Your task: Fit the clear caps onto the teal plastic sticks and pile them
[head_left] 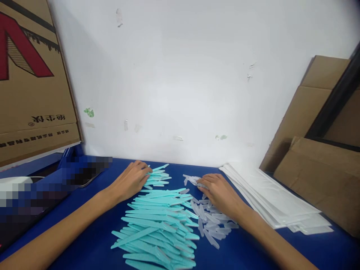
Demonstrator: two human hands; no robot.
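Note:
Near the wall, my left hand (135, 177) bends its fingers over the left ends of a small group of turquoise eyebrow razors (159, 177). Closer to me, a large pile of the same slim razors (157, 225) lies mostly crosswise. My right hand (215, 188) is closed over a few clear plastic caps (192, 180), its fingertips partly hiding them. Beneath and beside that hand, many more caps (212, 223) are scattered to the right of the razor pile. How many pieces either hand grips is hidden by the fingers.
A stack of white bags or sheets (270, 195) lies on the blue table (92, 232) at the right. Behind it lean cardboard pieces (323, 176). A printed cardboard box (30, 86) stands at the left, above a blurred dark object. The white wall (174, 82) closes off the back.

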